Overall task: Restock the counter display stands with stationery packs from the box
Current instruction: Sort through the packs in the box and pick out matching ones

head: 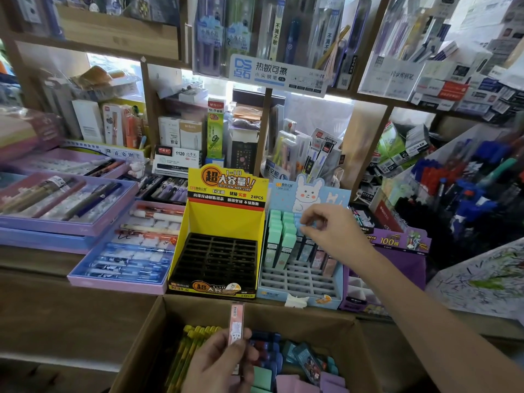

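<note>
**A:** so where's everything at? left hand [219, 361] has its grip closed around a pink pack [236, 324], held upright over the cardboard box [158, 330], which is full of yellow, green, blue and purple packs.

**B:** yep, and the right hand [331, 231] is up at the blue bunny stand [300, 282] on the counter [34, 259], fingertips pinched on a light blue pack [298, 222] in the back row. yellow stand [224, 222] just beside it has all bare slots.
</note>
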Action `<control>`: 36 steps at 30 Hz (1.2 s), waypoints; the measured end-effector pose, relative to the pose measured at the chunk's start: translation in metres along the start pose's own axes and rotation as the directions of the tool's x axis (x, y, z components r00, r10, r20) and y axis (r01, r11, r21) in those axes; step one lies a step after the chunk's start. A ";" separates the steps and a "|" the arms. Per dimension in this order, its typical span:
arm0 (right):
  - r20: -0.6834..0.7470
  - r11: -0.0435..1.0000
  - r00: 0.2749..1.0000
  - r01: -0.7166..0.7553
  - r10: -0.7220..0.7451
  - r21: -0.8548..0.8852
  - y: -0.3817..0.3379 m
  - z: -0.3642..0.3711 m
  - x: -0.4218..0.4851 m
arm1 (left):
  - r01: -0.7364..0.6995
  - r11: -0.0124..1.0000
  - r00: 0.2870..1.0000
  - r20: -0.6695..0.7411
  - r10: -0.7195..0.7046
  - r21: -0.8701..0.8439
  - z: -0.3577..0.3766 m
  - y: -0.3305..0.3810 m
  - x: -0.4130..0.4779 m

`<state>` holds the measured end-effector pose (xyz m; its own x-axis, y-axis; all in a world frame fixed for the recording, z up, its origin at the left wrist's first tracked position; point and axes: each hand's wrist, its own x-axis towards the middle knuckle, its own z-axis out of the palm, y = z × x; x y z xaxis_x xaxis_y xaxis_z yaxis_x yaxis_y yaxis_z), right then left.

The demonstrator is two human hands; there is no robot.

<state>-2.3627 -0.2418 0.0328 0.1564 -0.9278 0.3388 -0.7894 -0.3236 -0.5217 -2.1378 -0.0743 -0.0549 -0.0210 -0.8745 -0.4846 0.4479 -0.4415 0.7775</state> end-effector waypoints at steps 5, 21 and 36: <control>-0.037 0.977 0.988 0.145 -0.153 -0.157 0.002 0.005 0.002 | -0.001 1.000 1.000 0.008 0.001 -0.011 -0.002 -0.003 0.000; -0.052 0.917 0.986 -0.128 0.159 0.378 -0.018 0.002 -0.096 | -0.087 0.995 0.996 0.033 0.085 0.051 0.002 -0.007 0.002; 0.506 0.771 0.702 -0.628 0.501 0.109 0.041 0.087 -0.171 | -0.308 0.864 0.951 0.153 0.268 0.399 -0.007 0.004 0.003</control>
<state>-2.3707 -0.1123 -0.1145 0.0148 -0.9078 -0.4192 -0.6418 0.3129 -0.7001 -2.1298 -0.0773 -0.0558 -0.0368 -0.9810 -0.1906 0.0371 -0.1920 0.9807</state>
